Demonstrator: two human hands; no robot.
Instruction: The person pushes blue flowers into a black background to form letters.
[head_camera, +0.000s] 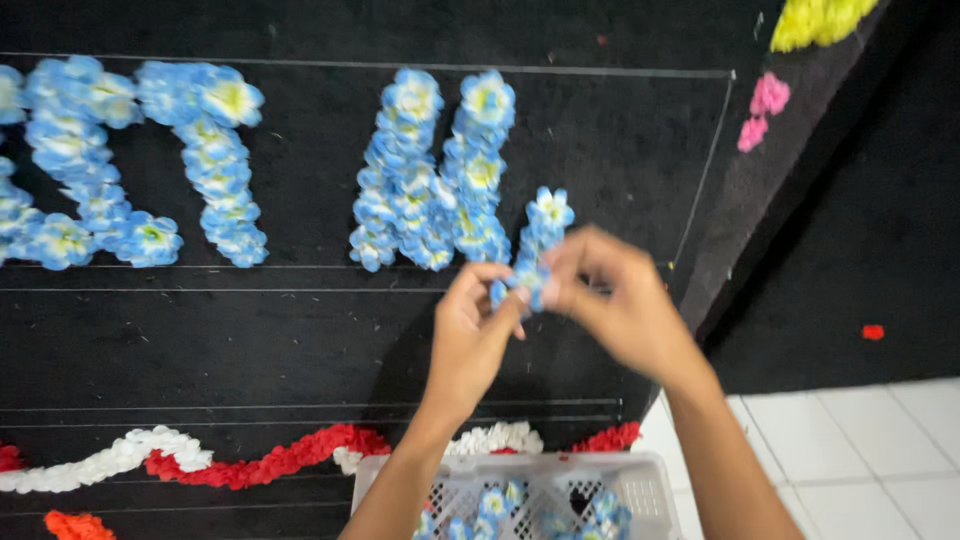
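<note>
A black board (300, 330) stands in front of me with letters made of blue and white artificial flowers. The middle letter (430, 180) has two thick strokes and a short third stroke (545, 220) at its right. Both my hands meet at the bottom of that short stroke. My left hand (470, 335) and my right hand (615, 300) pinch a small blue flower (522, 285) between their fingertips, right against the board.
More blue flower letters (130, 160) fill the board's left. A red and white flower garland (250, 460) runs along the bottom. A white plastic basket (640, 485) with several blue flowers sits below my arms. Pink (765, 105) and yellow flowers (815, 20) lie at upper right; white floor tiles (860, 440) at lower right.
</note>
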